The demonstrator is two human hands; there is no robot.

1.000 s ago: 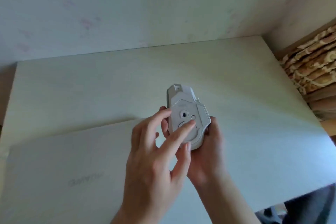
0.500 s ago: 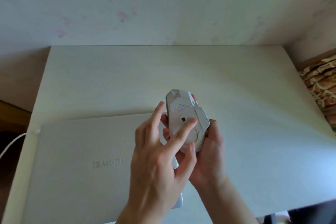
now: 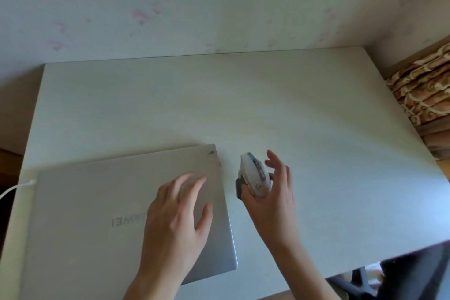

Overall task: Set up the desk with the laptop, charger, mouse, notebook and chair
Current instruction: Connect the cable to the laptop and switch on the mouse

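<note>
A closed silver laptop (image 3: 97, 214) lies on the pale desk (image 3: 243, 105) at the front left. A white charger cable (image 3: 14, 187) meets its left edge. My left hand (image 3: 177, 221) hovers over the laptop lid with fingers spread and nothing in it. Just right of the laptop, my right hand (image 3: 275, 200) holds a white mouse (image 3: 254, 176), top side up and tilted, low over the desk. Whether the mouse touches the desk I cannot tell. No notebook is in view.
The desk's back edge meets a pale wall. A patterned brown fabric (image 3: 423, 95) lies beyond the desk's right edge. A dark chair part (image 3: 399, 277) shows below the front right edge.
The mouse was held bottom up in both hands. Now it is turned top up, lower and further right, in my right hand alone. My left hand has moved over the laptop.
</note>
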